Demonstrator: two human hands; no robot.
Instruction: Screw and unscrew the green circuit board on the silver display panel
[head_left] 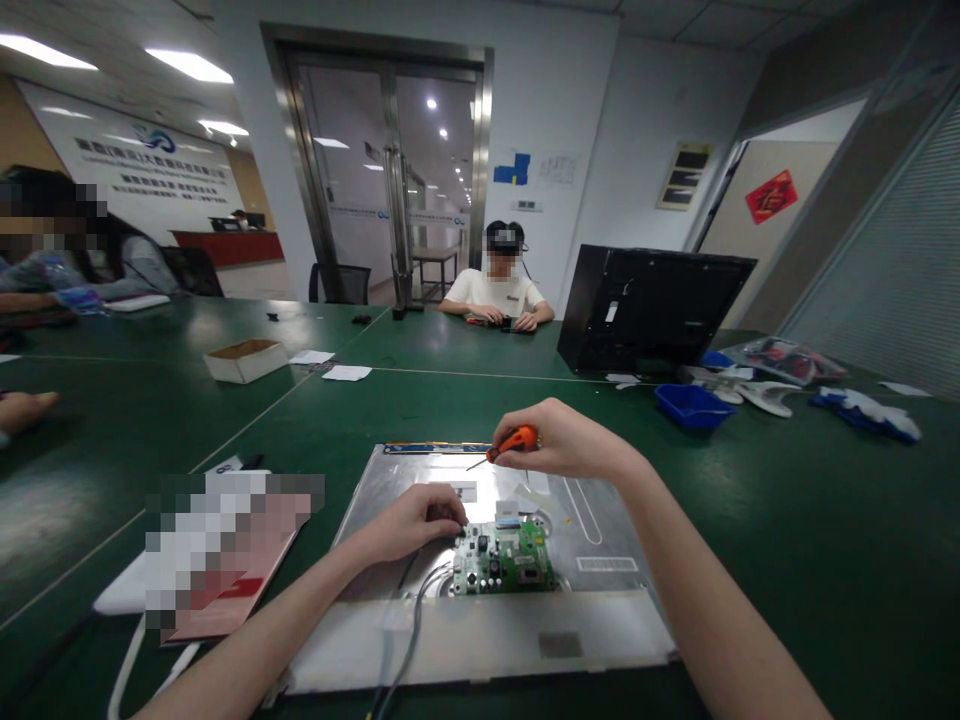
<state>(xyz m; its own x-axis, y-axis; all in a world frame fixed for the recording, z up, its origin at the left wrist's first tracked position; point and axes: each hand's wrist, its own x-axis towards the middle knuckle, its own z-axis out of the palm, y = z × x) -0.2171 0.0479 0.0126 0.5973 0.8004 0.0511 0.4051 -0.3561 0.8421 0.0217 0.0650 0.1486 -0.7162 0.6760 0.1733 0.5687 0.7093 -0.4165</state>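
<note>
Screwdriver (517,440) sits pinched in my right hand (559,440), its tip aimed left over the panel (607,610), near the far edge and apart from the board (510,555). My left hand (420,520) curls its fingers at the board's far left corner; I cannot tell whether they close on it. The board lies mid-panel, cables (416,630) running from its left side past the panel's near edge. I judge this a steadying step; moving the tip calls for a light, controlled hand around the components. Beyond, a blue tray (694,408) rests toward the tabletop's right edge.
</note>
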